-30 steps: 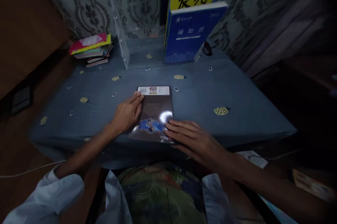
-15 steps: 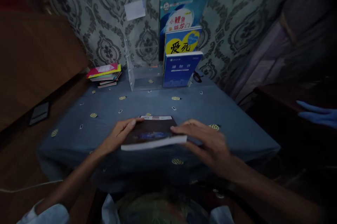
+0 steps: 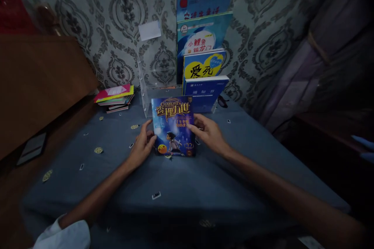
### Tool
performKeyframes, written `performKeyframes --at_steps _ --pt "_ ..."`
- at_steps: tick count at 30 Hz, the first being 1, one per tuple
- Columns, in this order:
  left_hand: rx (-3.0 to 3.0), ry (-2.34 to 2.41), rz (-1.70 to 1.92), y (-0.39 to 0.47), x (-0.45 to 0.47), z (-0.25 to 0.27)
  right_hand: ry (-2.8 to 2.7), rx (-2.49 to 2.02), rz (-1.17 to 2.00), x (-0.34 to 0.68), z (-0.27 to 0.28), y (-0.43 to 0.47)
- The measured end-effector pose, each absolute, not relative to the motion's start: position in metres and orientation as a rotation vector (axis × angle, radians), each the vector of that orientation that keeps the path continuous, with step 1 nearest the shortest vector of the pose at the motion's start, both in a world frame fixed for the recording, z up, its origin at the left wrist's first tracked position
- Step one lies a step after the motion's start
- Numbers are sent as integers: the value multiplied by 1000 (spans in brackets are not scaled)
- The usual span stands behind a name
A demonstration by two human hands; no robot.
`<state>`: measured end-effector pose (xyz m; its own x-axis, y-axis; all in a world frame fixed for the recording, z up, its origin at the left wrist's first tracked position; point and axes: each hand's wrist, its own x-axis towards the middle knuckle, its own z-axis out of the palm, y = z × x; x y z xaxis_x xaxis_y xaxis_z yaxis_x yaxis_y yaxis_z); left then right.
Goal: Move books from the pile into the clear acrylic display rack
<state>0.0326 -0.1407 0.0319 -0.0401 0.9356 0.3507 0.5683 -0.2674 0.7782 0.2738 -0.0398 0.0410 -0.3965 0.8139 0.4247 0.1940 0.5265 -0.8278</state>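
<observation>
A blue book (image 3: 172, 132) with gold lettering and a cartoon figure on its cover is held up over the table, its front facing me. My left hand (image 3: 142, 143) grips its left edge, and my right hand (image 3: 209, 132) grips its right edge with the thumb on the cover. Behind it, a clear acrylic rack (image 3: 143, 95) carries several upright books at its right side, among them a dark blue book (image 3: 207, 89) at the front and a yellow-and-blue book (image 3: 201, 67) behind that one. The held book hides part of the rack.
A pile of thin books (image 3: 115, 95) lies left of the rack. Dark glasses (image 3: 222, 101) rest to its right. The blue cloth-covered table (image 3: 248, 171) meets a patterned wall. A brown cabinet (image 3: 37, 85) stands at left; blue glove-like fingers (image 3: 364, 145) show at far right.
Both hands have carried the book forward toward the rack and turned it from lying flat, dark side up, to upright with its colourful cover facing me. The view has shifted too.
</observation>
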Motion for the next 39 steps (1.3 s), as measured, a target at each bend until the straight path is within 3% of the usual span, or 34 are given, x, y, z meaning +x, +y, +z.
performKeyframes --at_steps 4,10,27,39 --pt "1872 1665 945 -132 30 29 -2053 -1022 926 274 27 -22" --pt "2196 1969 552 -120 31 24 -2254 -1130 536 282 6 -23" --pt "2610 1694 617 -39 23 7 -2246 -946 444 285 -10 -16" --pt "2755 1279 532 5 76 14 -2259 -940 522 288 -2 -20"
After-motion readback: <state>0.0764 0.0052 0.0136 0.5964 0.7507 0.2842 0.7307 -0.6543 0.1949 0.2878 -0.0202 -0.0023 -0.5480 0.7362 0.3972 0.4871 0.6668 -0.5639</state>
